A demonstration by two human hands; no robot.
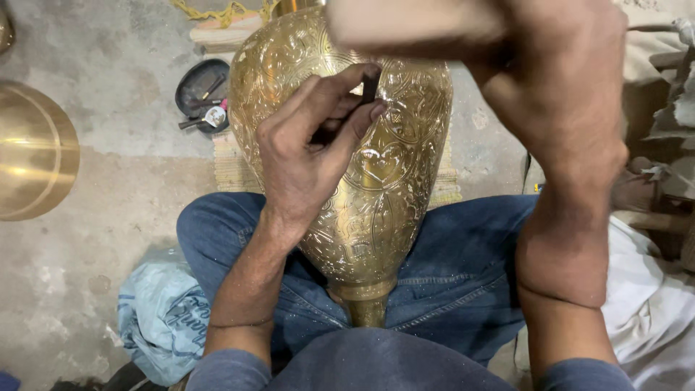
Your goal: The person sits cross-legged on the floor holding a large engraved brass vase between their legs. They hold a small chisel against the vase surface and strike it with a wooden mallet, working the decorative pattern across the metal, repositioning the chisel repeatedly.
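chisel (369, 88) in left hand (308, 156) on vase (376, 203)

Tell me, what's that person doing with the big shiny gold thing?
A person sits cross-legged on the floor with a large engraved brass vase lying across their blue-jeaned lap. The left hand pinches a short dark metal punch against the vase's patterned surface. The right hand is raised above it, gripping a blurred pale wooden block. A round black dish of small tools sits on the concrete floor nearby.
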